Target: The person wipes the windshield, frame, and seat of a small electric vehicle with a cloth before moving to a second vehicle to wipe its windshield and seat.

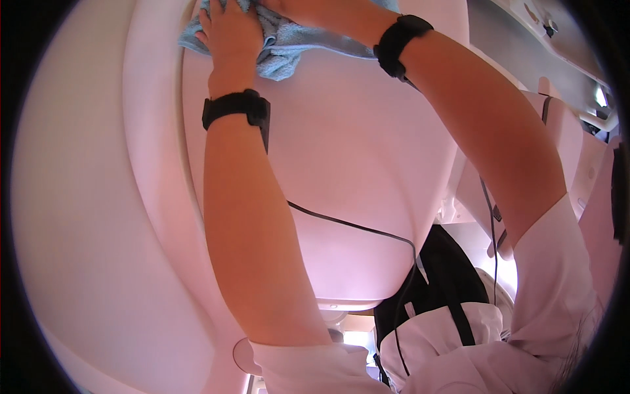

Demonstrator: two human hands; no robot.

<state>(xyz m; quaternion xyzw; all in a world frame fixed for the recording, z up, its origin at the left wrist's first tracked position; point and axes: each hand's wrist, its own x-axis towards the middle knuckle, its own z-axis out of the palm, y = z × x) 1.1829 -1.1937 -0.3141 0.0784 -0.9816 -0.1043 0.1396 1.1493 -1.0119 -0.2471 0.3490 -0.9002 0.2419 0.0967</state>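
Observation:
A light blue terry cloth (282,56) lies bunched on a smooth, pale pinkish panel (341,151) at the top of the view. My left hand (233,36) rests on the left part of the cloth, its visible fingers spread apart. To its right, my right hand (328,16) is also on the cloth; the upper edge of the view cuts it off, and most of its fingers are hidden. Folds of the cloth bunch up between the two hands. Black straps with small modules circle both wrists.
A thin black cable (354,226) runs across the panel from my left forearm. Left of the panel rises a curved pale wall (79,197). Pale fixtures (554,131) and another hanging cable (492,230) are beyond my right arm. A black bag-like item (453,262) is at my body.

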